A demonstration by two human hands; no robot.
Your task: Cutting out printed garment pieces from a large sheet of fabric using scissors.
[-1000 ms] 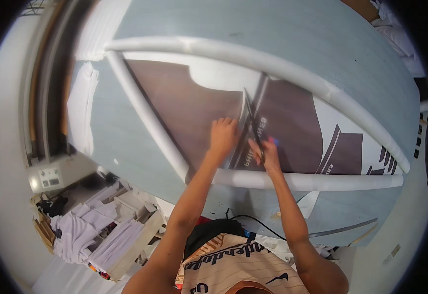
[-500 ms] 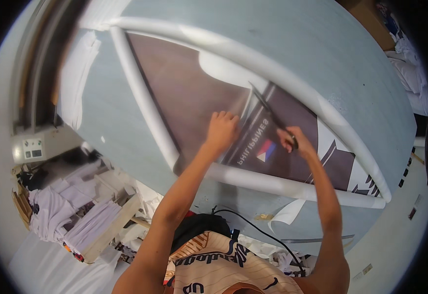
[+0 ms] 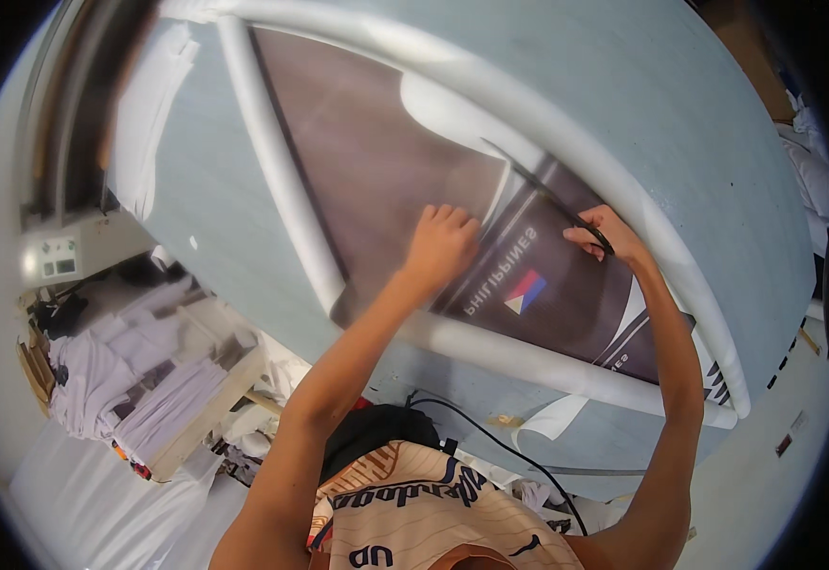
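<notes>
A dark brown printed sheet (image 3: pixel 367 133) with white areas and a small flag print lies flat on the blue-grey table. My right hand (image 3: pixel 604 237) grips a pair of long black scissors (image 3: pixel 549 192) by the handles. Their blades point to the far left, over the white gap between two brown panels, and look slightly parted. My left hand (image 3: pixel 443 245) rests on the sheet beside this gap, its bent fingers closed at the edge of the larger panel. What lies under those fingers is hidden.
White rolled edges (image 3: pixel 272 161) frame the sheet on its sides. White scraps (image 3: pixel 160 114) lie at the far left of the table. A black cable (image 3: pixel 500 454) curves along the near edge. Below left stands a container heaped with white cloth (image 3: pixel 101 380).
My right hand and the scissors have moved up and to the right, and the blades lie at a flatter angle. My left hand has shifted slightly right, staying on the sheet.
</notes>
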